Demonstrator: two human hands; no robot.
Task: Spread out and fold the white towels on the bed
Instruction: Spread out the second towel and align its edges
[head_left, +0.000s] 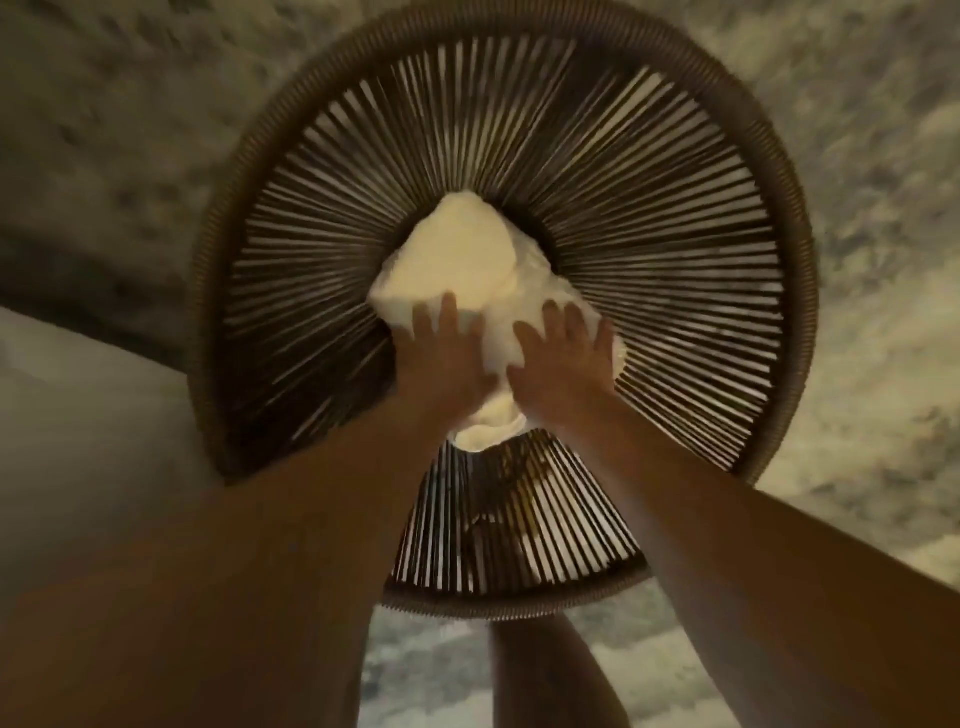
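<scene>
A bundle of white towels (467, 260) lies crumpled in the middle of a round woven chair (649, 218) in the head view. My left hand (441, 353) rests on the near left part of the bundle with its fingers straight. My right hand (563, 358) lies flat on the near right part, fingers spread. A fold of towel (483, 431) hangs between my wrists over the seat's front. The underside of the bundle is hidden.
The chair's dark cord seat (519, 530) slopes toward me. A mottled grey carpet (857, 260) surrounds it. A pale surface, perhaps the bed's edge (78, 415), lies at the left. My bare leg (550, 675) shows below the seat.
</scene>
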